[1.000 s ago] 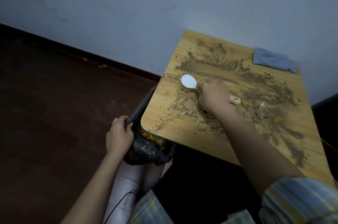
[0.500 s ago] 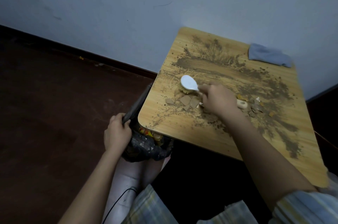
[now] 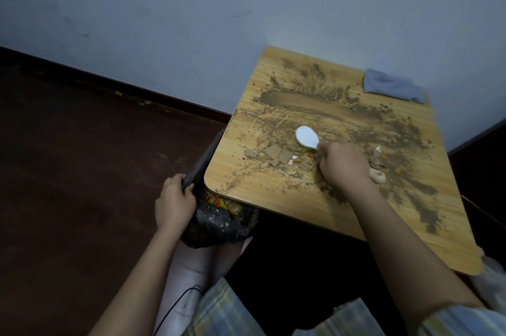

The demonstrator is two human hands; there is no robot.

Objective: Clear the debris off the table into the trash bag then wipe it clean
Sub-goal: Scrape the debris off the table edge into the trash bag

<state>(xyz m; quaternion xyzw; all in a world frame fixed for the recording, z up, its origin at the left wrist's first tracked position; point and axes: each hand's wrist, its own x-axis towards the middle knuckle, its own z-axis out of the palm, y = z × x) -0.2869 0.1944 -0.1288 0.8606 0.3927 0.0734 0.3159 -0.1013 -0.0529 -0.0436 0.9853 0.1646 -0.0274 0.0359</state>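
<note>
Sweeping the torn brown cardboard scraps and loose dirt (image 3: pixel 282 156) leftward: my white-backed, wooden-handled brush (image 3: pixel 307 137) has pushed the pile nearer the tabletop's rounded corner in the last second.

My right hand (image 3: pixel 343 164) grips the brush handle; my left hand (image 3: pixel 174 202) holds the crinkled black plastic trash bag (image 3: pixel 219 223) open just under that corner, so this load looks close to tipping in. Gritty smears cover the wood-grain tabletop (image 3: pixel 273 198); the soft blue cloth (image 3: pixel 391 86) lies unused at the far edge.
</note>
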